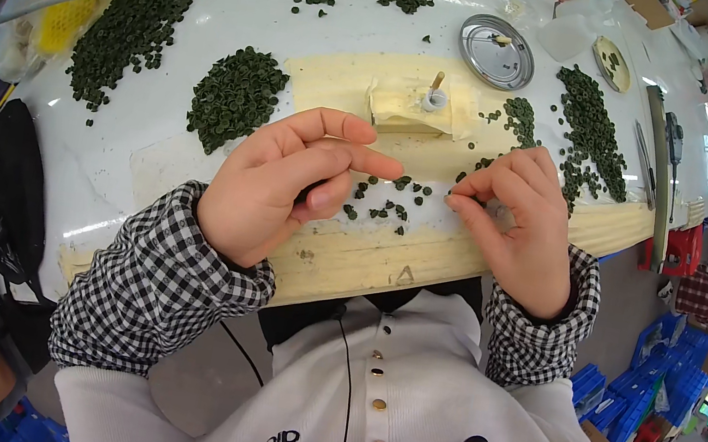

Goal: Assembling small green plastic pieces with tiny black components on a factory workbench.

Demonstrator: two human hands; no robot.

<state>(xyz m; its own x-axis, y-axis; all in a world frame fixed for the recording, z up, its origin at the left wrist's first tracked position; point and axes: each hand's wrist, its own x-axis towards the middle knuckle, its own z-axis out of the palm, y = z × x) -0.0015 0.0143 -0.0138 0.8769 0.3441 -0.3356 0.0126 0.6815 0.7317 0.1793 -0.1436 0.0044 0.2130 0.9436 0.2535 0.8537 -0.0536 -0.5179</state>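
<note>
My left hand (286, 177) hovers over the table's near side, its index finger stretched to the right and the other fingers curled. Something dark shows in the curl, too hidden to name. Right of it, my right hand (514, 215) is closed in a pinch of thumb and index finger; whatever is at the tips is too small to make out. Between and below the hands lie several loose small dark green round pieces (395, 211), some with a short stem. Just beyond the hands sits a tape-covered block (409, 116) with a white cup-like holder (434, 100) and a brown stick standing in it.
Heaps of the same green pieces lie at left (237, 98), far left (134, 25) and right (592, 130). A round metal lid (496, 52) and a shallow dish (612, 64) rest farther back. Tweezers (644, 164) and a screwdriver-like tool (673, 148) lie near the right edge.
</note>
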